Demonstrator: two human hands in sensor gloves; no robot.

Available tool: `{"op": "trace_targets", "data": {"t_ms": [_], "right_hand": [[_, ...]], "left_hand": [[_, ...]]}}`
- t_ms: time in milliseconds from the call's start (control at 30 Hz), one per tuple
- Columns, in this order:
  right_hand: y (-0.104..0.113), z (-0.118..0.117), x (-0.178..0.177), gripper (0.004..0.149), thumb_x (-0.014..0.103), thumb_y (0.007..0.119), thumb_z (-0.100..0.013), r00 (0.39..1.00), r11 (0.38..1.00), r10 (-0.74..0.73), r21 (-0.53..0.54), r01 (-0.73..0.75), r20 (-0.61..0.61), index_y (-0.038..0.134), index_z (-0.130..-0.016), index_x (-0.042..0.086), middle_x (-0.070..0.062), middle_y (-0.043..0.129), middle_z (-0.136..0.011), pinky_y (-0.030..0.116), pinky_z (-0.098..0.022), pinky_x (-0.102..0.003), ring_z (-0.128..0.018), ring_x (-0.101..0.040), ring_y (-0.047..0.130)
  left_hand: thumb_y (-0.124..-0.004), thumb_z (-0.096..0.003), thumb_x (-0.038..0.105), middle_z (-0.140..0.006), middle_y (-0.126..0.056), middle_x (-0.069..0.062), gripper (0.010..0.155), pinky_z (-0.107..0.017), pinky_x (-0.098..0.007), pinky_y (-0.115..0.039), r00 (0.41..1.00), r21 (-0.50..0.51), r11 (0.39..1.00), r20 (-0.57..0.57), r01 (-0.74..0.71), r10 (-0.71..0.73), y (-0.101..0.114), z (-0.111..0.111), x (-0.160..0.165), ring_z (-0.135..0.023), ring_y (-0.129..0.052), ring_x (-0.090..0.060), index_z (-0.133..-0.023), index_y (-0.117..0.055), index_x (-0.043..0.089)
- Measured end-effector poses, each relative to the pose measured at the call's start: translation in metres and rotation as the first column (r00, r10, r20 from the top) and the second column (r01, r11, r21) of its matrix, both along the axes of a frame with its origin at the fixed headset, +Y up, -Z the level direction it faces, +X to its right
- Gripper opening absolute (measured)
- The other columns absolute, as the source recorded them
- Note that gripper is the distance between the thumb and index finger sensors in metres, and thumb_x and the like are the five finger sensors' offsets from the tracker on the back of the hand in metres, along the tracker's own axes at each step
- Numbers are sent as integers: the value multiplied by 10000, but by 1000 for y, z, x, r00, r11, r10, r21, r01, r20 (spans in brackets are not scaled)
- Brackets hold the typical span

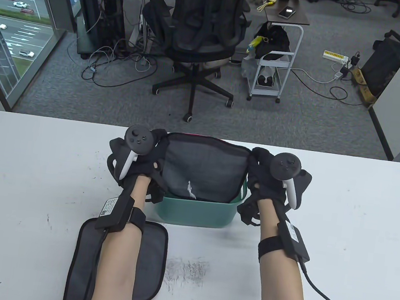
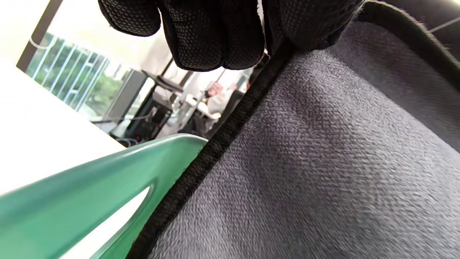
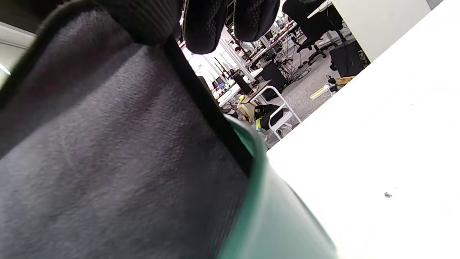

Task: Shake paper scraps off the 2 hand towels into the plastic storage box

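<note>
Table view: The left hand (image 1: 140,161) and right hand (image 1: 276,177) hold 1 grey hand towel (image 1: 203,168) by its upper corners, 1 corner per hand. The towel hangs spread between the hands, with its lower part inside the green plastic storage box (image 1: 194,213). 1 white paper scrap (image 1: 191,189) clings to the towel face near its lower edge. The box stands on the white table (image 1: 342,211), near the table's middle. The second hand towel (image 1: 151,260) lies flat on the table, nearer the person than the box, partly under the left forearm.

Left wrist view: The gloved fingers (image 2: 212,32) of the left hand are curled over the black hem of the towel (image 2: 323,162), clamping it. The towel edge runs down just beside the green box rim (image 2: 107,169); the box handle slot is visible.

Right wrist view: The right-hand fingers (image 3: 215,25) pinch the towel's (image 3: 107,154) dark hem. The towel drops inside the box wall (image 3: 266,216), touching the rim.
</note>
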State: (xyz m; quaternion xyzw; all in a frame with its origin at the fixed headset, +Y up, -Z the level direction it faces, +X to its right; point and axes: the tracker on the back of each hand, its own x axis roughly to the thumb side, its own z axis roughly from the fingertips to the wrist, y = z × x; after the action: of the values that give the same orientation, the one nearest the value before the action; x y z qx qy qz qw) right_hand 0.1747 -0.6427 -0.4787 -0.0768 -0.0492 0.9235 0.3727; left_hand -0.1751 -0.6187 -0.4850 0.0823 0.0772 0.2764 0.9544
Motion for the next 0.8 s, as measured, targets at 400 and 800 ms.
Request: {"op": "trace_targets", "data": {"t_ms": [400,800], "right_hand": [[33,12,-34,365,392,812,-484,965,990,-121,47,136,-232,768,-842,338,-2,836,-933,522,-695,-655,-906,-350,782],[13,20,7,364,377,816,-473,981,980,-193,45,194,-36,778,-831,325,-2,862,-899,576,-682,-628,-848,-315,850]], "left_hand": [[-752,-543,501,-1029,-856,28,407,-740,-561,-680,986,74,989,115,-127,118,10,14,19,-924,-869,-227,-943,-775,434],[-736,-541,466,-985,-884,49,407,-727,-542,-702,992,61,990,13,-128,127,6,31,-10,-885,-896,-201,-946,-763,436]]}}
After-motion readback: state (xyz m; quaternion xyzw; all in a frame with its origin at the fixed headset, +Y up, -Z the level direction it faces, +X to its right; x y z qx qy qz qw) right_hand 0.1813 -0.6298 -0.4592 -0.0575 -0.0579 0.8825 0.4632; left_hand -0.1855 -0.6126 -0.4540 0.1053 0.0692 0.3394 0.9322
